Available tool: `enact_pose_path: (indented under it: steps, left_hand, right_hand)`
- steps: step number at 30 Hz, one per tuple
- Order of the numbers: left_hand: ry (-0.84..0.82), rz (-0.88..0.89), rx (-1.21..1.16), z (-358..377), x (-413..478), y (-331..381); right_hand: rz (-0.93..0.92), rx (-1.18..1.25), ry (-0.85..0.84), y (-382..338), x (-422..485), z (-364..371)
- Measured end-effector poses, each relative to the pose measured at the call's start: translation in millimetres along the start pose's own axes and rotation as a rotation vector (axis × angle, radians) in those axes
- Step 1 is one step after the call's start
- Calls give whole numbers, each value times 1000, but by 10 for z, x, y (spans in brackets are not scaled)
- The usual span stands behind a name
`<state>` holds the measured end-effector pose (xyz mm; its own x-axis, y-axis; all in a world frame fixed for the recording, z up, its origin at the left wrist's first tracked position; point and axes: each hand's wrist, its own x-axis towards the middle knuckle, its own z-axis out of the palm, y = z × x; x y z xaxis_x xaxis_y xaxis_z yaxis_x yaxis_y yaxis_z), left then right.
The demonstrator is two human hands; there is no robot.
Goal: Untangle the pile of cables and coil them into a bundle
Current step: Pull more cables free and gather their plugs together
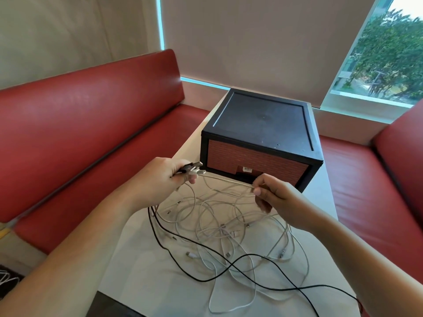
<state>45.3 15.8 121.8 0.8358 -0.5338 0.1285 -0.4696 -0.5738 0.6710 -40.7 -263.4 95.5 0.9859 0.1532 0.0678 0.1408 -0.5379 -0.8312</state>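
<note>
Cables (219, 232) lie in a loose tangle on the table (142, 282), just in front of the box (263, 124). Most are thin and white, and one black cable (206, 280) runs through them and off toward the near right edge. The left hand (160, 177) is curled round a cluster of plugs (194, 169), held above the pile with their cords hanging into it. The right hand (277, 200) pinches one white cable (229, 180) between thumb and fingertips, and that length runs nearly taut across to the plugs. Assessment: the cords are light, limp and smooth-jacketed. They are likely to slide freely through fingers but to snag where loops cross. The plugs are the only stiff parts and give the firmest hold. Draw each cord out gently by its plug end, since hard pulling risks tightening knots.
</note>
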Motion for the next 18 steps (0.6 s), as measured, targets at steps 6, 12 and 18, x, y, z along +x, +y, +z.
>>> enact_pose_path:
  steps: [6, 12, 18]
  left_hand:
    - [17, -1, -5, -25, 2, -39]
    - [66, -35, -33, -105, -20, -76]
    - [74, -54, -62, -144, -47, -176]
  right_hand:
    - [-72, 12, 85, 22, -41, -20]
    - [-55, -248, -15, -33, -81, -41]
    - [-114, -313, 35, -89, -135, -52]
